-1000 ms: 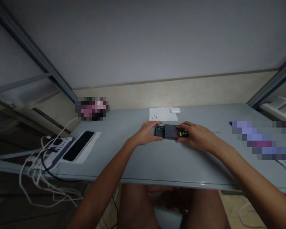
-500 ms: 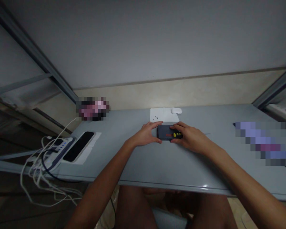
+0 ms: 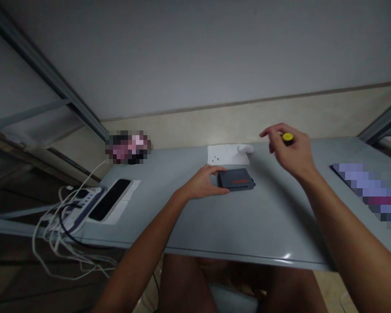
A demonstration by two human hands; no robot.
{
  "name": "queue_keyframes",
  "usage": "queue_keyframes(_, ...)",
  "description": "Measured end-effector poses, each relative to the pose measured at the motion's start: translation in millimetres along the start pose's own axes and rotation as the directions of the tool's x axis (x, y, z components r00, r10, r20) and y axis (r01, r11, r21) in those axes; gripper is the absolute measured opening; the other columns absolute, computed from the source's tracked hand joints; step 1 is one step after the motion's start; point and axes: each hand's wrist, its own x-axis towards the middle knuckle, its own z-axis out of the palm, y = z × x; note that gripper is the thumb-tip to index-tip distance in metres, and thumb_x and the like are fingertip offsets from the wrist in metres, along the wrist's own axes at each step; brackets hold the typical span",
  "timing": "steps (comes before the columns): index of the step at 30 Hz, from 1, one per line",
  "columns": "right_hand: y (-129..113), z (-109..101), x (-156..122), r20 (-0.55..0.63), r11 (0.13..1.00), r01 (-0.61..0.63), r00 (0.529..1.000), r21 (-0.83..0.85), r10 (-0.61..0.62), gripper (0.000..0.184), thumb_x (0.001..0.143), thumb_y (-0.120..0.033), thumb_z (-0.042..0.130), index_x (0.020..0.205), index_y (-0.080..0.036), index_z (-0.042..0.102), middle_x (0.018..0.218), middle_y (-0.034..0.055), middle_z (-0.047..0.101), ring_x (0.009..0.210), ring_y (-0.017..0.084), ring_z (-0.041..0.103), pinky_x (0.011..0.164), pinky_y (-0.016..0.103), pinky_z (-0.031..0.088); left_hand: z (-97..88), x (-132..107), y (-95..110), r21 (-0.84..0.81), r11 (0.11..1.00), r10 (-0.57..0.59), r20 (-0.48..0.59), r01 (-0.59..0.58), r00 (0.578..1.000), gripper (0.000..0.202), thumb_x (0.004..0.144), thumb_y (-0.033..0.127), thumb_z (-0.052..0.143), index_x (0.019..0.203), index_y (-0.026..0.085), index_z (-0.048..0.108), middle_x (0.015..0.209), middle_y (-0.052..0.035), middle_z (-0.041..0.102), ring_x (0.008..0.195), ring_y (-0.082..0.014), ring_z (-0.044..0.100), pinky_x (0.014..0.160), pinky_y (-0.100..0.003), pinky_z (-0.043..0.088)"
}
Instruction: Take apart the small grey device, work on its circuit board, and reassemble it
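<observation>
The little dark gray box [image 3: 236, 179] lies flat mid-table, red label strip on top, row of ports along its near edge. The yellow-capped tool [image 3: 287, 137] is held up off the table to its right.

The picture is dim and a little grainy, with a cold grey tone. A weak glare spot sits on the near edge of the table [image 3: 285, 256]. The raised right hand [image 3: 291, 150] is slightly blurred. Straight lines bend at the left and right edges. Some areas are pixelated.
</observation>
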Motion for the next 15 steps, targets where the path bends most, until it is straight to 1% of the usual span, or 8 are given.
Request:
queue_keyframes(2, 16, -2, 7, -0.233, 0.960, -0.104, 0.958, 0.259, 0.167, 0.048, 0.105, -0.063, 0.059, 0.084, -0.023, 0.074, 0.082, 0.0064, 0.073, 0.065, 0.015, 0.064, 0.067, 0.033, 0.049, 0.4, 0, 0, -0.031, 1.000, 0.001, 0.000, -0.001, 1.000, 0.069, 0.080, 0.046, 0.100, 0.140, 0.024, 0.075, 0.132, -0.0129, 0.074, 0.123, -0.0306, 0.070, 0.110, -0.048, 0.057)
queue_keyframes(3, 26, -4, 8, -0.323, 0.898, -0.132, 0.903, 0.419, 0.284, 0.054, 0.105, -0.066, 0.053, 0.078, -0.023, 0.069, 0.077, 0.0050, 0.070, 0.062, 0.014, 0.062, 0.065, 0.031, 0.049, 1.3, 1, -1, -0.043, 0.999, 0.008, -0.002, -0.008, 1.000, 0.067, 0.081, 0.047, 0.099, 0.139, 0.024, 0.076, 0.131, -0.0132, 0.075, 0.123, -0.0305, 0.070, 0.110, -0.048, 0.057)
queue_keyframes(4, 37, -6, 7, -0.344, 0.816, -0.173, 0.844, 0.551, 0.411, 0.056, 0.104, -0.067, 0.050, 0.072, -0.023, 0.064, 0.070, 0.0028, 0.064, 0.059, 0.013, 0.060, 0.061, 0.029, 0.049, 2.9, 1, -1, -0.054, 0.998, 0.020, -0.009, -0.021, 1.000, 0.064, 0.083, 0.047, 0.097, 0.138, 0.023, 0.077, 0.131, -0.0134, 0.076, 0.123, -0.0304, 0.070, 0.111, -0.048, 0.057)
queue_keyframes(7, 67, -10, -3, -0.193, 0.635, -0.370, 0.745, 0.678, 0.639, 0.059, 0.106, -0.066, 0.042, 0.071, -0.023, 0.061, 0.063, 0.0008, 0.056, 0.050, 0.012, 0.048, 0.046, 0.026, 0.037, 9.1, 2, 0, -0.086, 0.995, 0.049, -0.048, -0.053, 0.998, 0.051, 0.092, 0.046, 0.089, 0.136, 0.021, 0.078, 0.132, -0.0138, 0.078, 0.122, -0.0292, 0.071, 0.113, -0.048, 0.056)
queue_keyframes(9, 78, -9, -11, -0.105, 0.571, -0.483, 0.696, 0.664, 0.710, 0.062, 0.108, -0.069, 0.040, 0.071, -0.023, 0.060, 0.054, -0.0031, 0.043, 0.044, 0.011, 0.034, 0.041, 0.025, 0.029, 12.5, 4, 2, -0.096, 0.994, 0.049, -0.062, -0.055, 0.997, 0.043, 0.098, 0.045, 0.082, 0.133, 0.020, 0.079, 0.130, -0.0130, 0.079, 0.120, -0.0279, 0.072, 0.112, -0.047, 0.056)
queue_keyframes(11, 83, -5, -18, -0.075, 0.532, -0.565, 0.638, 0.631, 0.767, 0.059, 0.105, -0.071, 0.050, 0.070, -0.025, 0.058, 0.051, -0.0061, 0.036, 0.042, 0.010, 0.030, 0.040, 0.023, 0.027, 14.4, 5, 4, -0.096, 0.994, 0.042, -0.059, -0.048, 0.997, 0.037, 0.102, 0.046, 0.075, 0.128, 0.020, 0.080, 0.126, -0.0120, 0.081, 0.118, -0.0271, 0.073, 0.110, -0.045, 0.056)
queue_keyframes(13, 81, 3, -22, -0.070, 0.562, -0.600, 0.646, 0.569, 0.761, 0.055, 0.099, -0.073, 0.063, 0.072, -0.024, 0.061, 0.052, -0.0058, 0.041, 0.043, 0.010, 0.034, 0.040, 0.023, 0.027, 15.2, 7, 5, -0.098, 0.994, 0.040, -0.063, -0.046, 0.997, 0.036, 0.106, 0.049, 0.069, 0.122, 0.020, 0.082, 0.120, -0.0115, 0.082, 0.114, -0.0268, 0.074, 0.107, -0.044, 0.057)
queue_keyframes(15, 75, 12, -25, -0.074, 0.631, -0.585, 0.700, 0.509, 0.710, 0.053, 0.089, -0.074, 0.076, 0.077, -0.023, 0.066, 0.056, -0.0035, 0.050, 0.048, 0.011, 0.043, 0.042, 0.024, 0.029, 15.8, 8, 5, -0.103, 0.994, 0.027, -0.086, -0.036, 0.996, 0.040, 0.108, 0.052, 0.062, 0.114, 0.019, 0.083, 0.115, -0.0114, 0.082, 0.110, -0.0266, 0.074, 0.103, -0.042, 0.057)
